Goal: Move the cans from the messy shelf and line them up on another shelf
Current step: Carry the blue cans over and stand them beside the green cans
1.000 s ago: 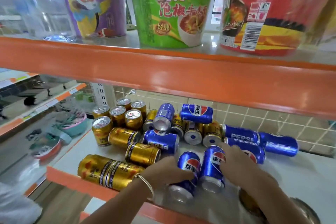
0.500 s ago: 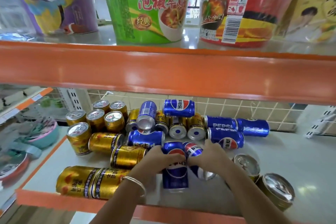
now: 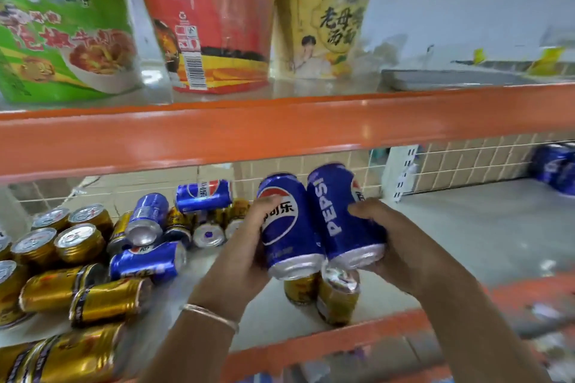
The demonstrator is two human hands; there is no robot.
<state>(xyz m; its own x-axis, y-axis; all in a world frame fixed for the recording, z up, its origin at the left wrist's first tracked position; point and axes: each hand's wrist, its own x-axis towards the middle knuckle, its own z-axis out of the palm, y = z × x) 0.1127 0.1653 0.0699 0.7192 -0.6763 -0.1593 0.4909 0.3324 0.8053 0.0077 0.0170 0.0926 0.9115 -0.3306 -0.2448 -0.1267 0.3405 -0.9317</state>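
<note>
My left hand [image 3: 241, 255] grips a blue Pepsi can [image 3: 287, 227] and my right hand [image 3: 395, 246] grips a second blue Pepsi can [image 3: 339, 214]. Both cans are lifted side by side above the shelf, tops tilted away from me. Below them two gold cans [image 3: 337, 297] stand near the shelf's front edge. To the left, a jumble of blue cans [image 3: 149, 261] and gold cans [image 3: 81, 242] covers the messy shelf [image 3: 273, 320], some upright, some lying down. Further blue cans [image 3: 557, 168] stand at the back of the neighbouring shelf [image 3: 497, 227] on the right.
An orange shelf beam [image 3: 280, 130] runs just above the cans. Large noodle tubs, green [image 3: 62, 34], red [image 3: 208, 25] and yellow [image 3: 323, 25], stand on the shelf above. A white upright post [image 3: 401, 174] separates the two shelf bays. A wire grid backs the shelf.
Both hands have lifted the two blue cans off the shelf surface and carried them to the right. My view has swung right, bringing the neighbouring shelf into sight.
</note>
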